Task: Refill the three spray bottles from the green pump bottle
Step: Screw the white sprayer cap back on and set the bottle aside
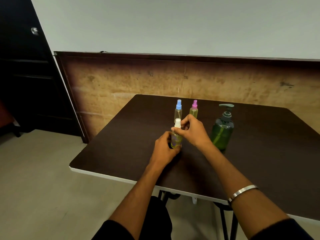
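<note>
White-capped spray bottle (176,135) upright on dark table (259,153), long axis vertical, yellowish liquid inside. Left hand (164,148) grips its body; right hand (192,130) pinches its cap. Behind: blue-capped bottle (178,110) nearly empty, pink-capped bottle (194,110) yellowish-filled. Green pump bottle (222,130) right, upright, spout pointing left, part full.

You've got a dark, matt, wood-look table (259,153) with a pale smooth edge. The three spray bottles are clear glossy plastic: white-capped bottle (176,135), blue-capped bottle (178,110), pink-capped bottle (194,110). The green pump bottle (222,132) is translucent glossy plastic with a matt pump. Your bangle (242,192) gleams like polished metal. The board (138,80) behind looks worn and rough.
</note>
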